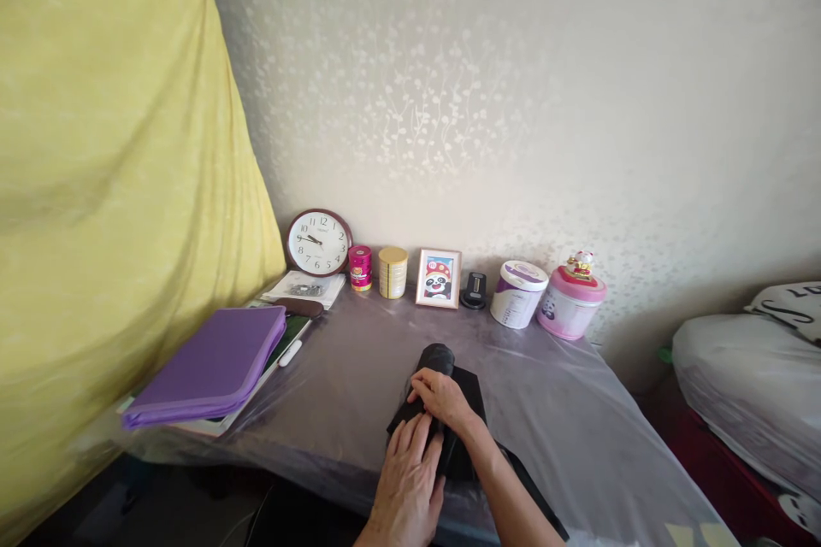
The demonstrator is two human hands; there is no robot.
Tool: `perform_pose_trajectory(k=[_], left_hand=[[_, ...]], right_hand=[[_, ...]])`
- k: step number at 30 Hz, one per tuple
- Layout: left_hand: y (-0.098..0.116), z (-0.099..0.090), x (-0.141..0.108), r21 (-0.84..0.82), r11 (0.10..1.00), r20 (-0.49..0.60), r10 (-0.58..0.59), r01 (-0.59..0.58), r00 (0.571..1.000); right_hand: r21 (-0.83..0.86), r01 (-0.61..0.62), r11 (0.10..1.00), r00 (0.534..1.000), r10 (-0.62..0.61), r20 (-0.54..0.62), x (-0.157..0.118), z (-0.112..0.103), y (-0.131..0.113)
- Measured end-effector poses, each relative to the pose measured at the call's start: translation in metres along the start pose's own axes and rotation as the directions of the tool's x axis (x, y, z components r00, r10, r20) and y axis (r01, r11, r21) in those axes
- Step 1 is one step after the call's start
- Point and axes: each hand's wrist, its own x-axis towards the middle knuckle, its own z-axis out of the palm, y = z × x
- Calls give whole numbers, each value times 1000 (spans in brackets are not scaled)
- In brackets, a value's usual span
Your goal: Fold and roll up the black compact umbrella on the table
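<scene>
A black folded fabric item lies near the front of the table, with a rounded end pointing away from me and a flat panel at its right. I cannot tell exactly what kind of thing it is. My left hand rests on its near part, fingers stretched out and lying flat. Just beyond, my right hand is closed on the item's upper part, its fingers curled and bent to the left. Both hands cover much of the middle. A black strap-like strip runs out beneath my right forearm.
The table has a clear plastic cover. A purple folder lies left. Along the wall stand a clock, pink tin, yellow-lidded can, panda picture frame, white-purple tub and pink tub.
</scene>
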Motion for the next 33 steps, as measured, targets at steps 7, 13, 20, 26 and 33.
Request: perform_pose_trajectory(k=[7, 13, 20, 26, 33], left_hand=[[-9, 23, -2, -30, 999, 71, -41, 43, 997], [1, 11, 2, 58, 990, 180, -139, 130, 974], [6, 8, 7, 100, 971, 272, -239, 219, 932], [11, -3, 10, 126, 961, 336, -275, 247, 901], [13, -7, 10, 122, 958, 357, -285, 258, 890]], right_hand=[[-55, 176, 983, 983, -178, -35, -15, 3, 3], [-92, 355, 930, 911, -367, -191, -36, 5, 20], [-222, 400, 889, 886, -437, -154, -6, 3, 44], [-281, 312, 907, 926, -357, -125, 31, -3, 58], [-222, 56, 974, 963, -111, -244, 63, -10, 69]])
